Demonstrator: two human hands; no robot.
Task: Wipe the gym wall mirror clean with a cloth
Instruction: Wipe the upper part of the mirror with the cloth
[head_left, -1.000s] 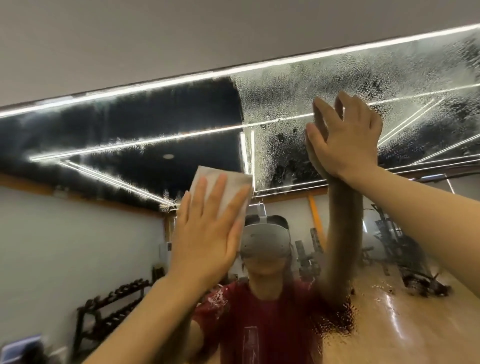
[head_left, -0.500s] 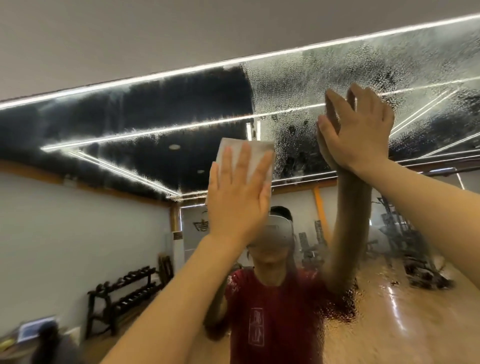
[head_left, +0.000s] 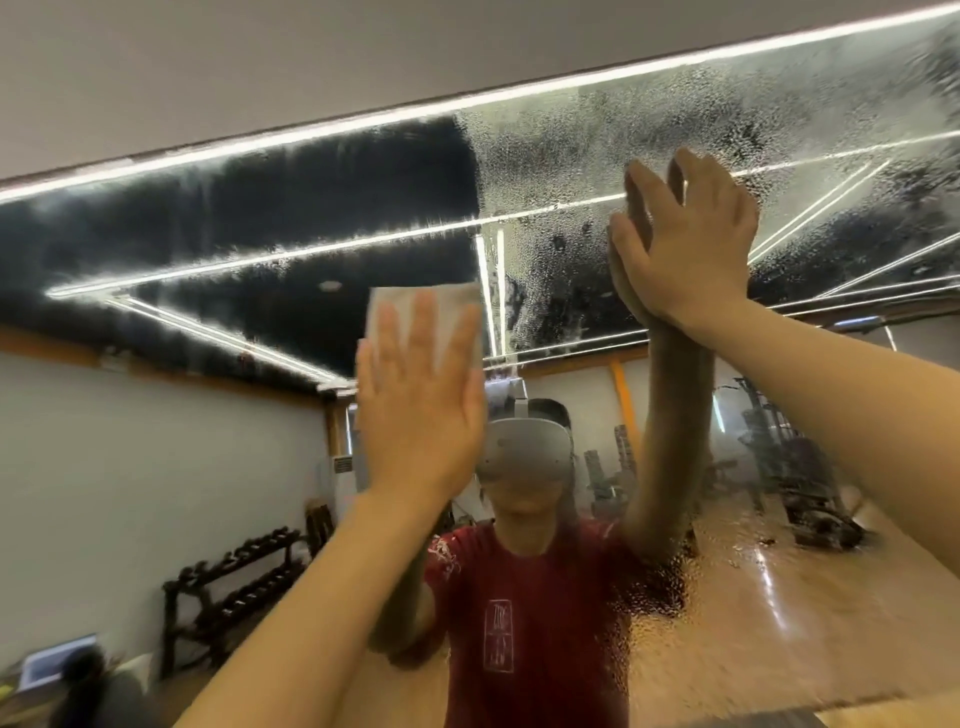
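Mirror (head_left: 597, 171) half wet; cloth (head_left: 447, 319) pinned under left hand (head_left: 421, 410) fingers (head_left: 423, 332).

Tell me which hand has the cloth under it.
The left hand: it presses the white cloth flat against the mirror with straight fingers. The right hand rests bare on the wet glass.

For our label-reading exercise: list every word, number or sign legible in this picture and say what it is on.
No text can be read.
Red shirt, reflected in the mirror: a white boxed chest print, too blurred and small to read.
Same shirt, shoulder: a white pattern, not legible.
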